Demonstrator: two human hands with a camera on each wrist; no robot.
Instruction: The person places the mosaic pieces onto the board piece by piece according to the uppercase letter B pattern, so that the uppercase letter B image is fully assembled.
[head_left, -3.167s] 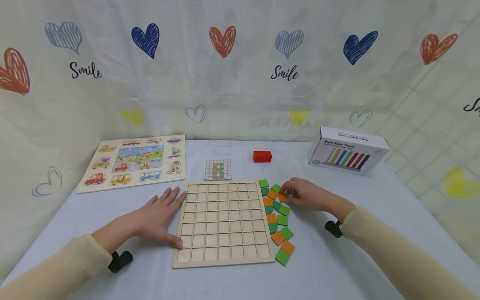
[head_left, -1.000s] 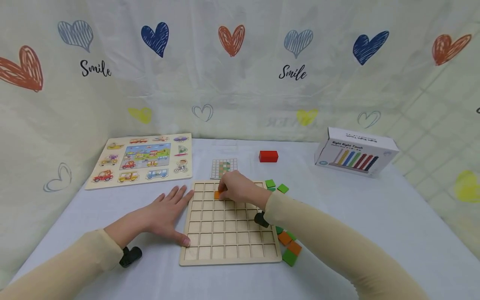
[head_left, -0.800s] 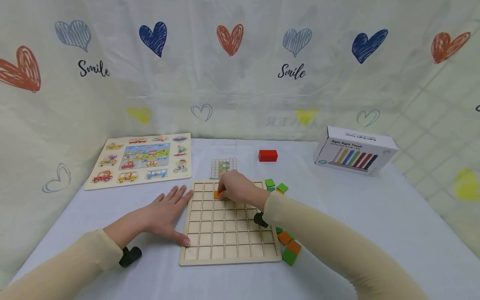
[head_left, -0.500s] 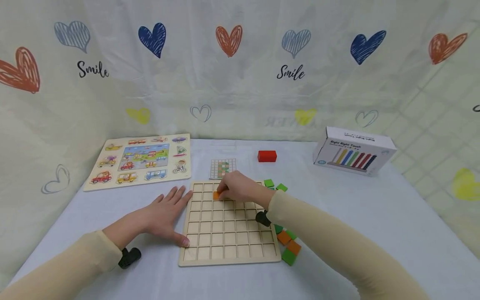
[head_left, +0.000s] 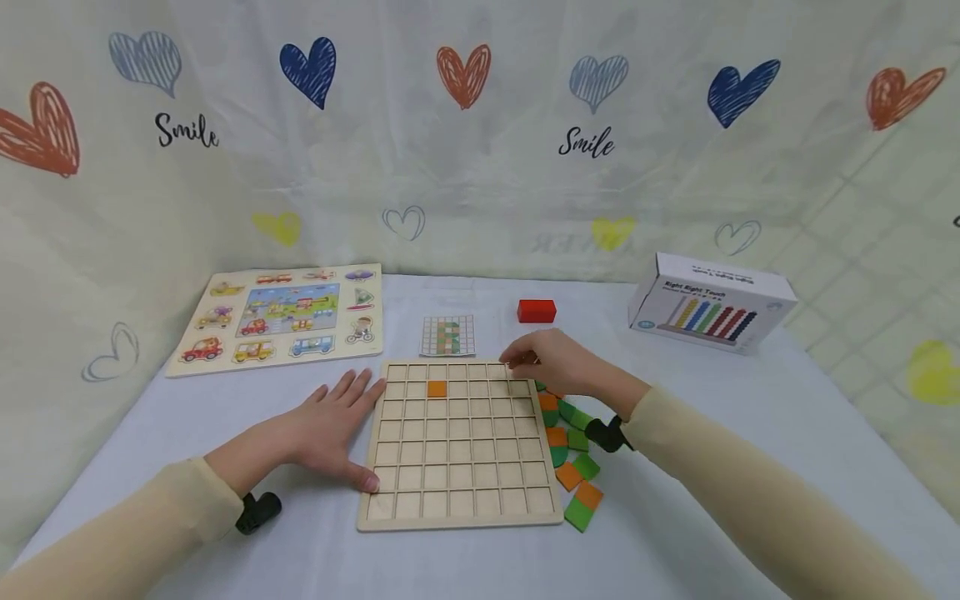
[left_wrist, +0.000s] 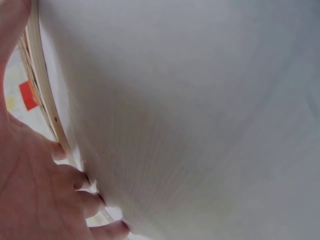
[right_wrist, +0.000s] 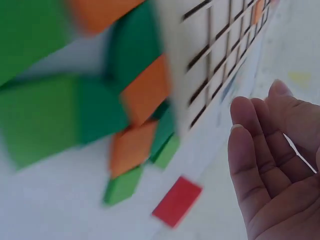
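Where the tablecloth (head_left: 637, 542) ends, heart-printed fabric (head_left: 510, 192) hangs.

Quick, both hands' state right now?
Left hand: open, fingers spread, touching the left edge of the pale, square wooden grid board.
Right hand: open, fingers loosely bent, holding nothing, near the board's far right corner.

The grid board (head_left: 460, 453) looks like smooth matt wood, the table cover (head_left: 645, 533) like matt cloth.
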